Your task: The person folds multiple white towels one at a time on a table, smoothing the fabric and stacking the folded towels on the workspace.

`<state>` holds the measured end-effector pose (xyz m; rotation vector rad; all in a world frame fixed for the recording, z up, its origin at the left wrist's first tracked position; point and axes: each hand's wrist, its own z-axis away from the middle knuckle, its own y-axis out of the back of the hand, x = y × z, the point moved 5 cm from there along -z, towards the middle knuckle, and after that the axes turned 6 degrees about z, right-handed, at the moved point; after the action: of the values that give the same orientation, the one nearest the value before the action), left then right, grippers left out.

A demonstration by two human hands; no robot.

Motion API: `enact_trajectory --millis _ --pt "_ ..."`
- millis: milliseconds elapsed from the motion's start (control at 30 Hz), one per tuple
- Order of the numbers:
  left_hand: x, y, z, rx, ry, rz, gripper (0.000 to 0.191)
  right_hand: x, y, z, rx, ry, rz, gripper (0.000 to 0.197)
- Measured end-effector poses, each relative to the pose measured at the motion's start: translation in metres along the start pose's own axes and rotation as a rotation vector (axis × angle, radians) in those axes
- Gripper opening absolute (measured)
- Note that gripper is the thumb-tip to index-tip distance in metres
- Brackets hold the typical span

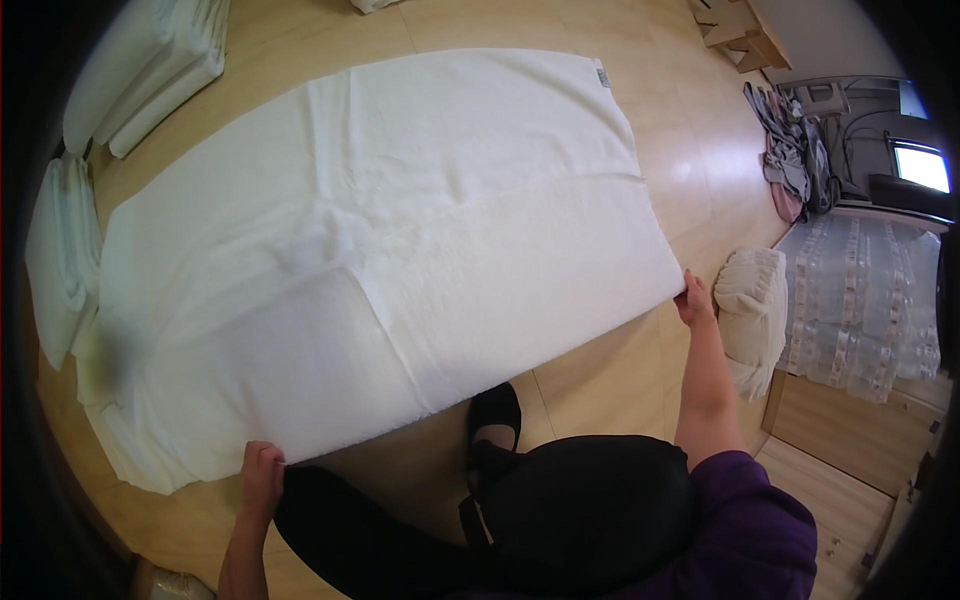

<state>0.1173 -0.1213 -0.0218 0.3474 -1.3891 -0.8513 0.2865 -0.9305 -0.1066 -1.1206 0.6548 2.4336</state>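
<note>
A large white fleecy blanket (480,225) lies spread over the wood-look floor, creased across its middle, with a small grey label at its far right corner. My left hand (262,465) grips its near edge at the lower left. Farther right, my right hand (691,298) pinches the near right corner. Between the two hands the near edge runs in a fairly straight line, in front of my feet. A raised or folded part of the cloth shows near my left hand; how it is layered is not plain.
Folded white textiles (150,82) stand at the upper left, with another folded stack (64,255) below them. On the right are a cream fabric bundle (750,322), clear plastic-wrapped bottles (859,300), a heap of grey and pink cloth (787,161), a lit screen (921,168) and a wooden cabinet (836,442).
</note>
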Motion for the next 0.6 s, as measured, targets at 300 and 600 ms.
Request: enact_trajectory --millis 300,600 --pt "0.000 -0.009 -0.010 -0.317 0.088 0.002 0.024 0.035 0.021 -0.017 0.154 -0.061 0.200 0.029" --pt "-0.082 -0.001 -0.057 0.168 0.513 -0.328 0.086 -0.055 -0.135 0.049 0.443 1.020 1.127 0.042"
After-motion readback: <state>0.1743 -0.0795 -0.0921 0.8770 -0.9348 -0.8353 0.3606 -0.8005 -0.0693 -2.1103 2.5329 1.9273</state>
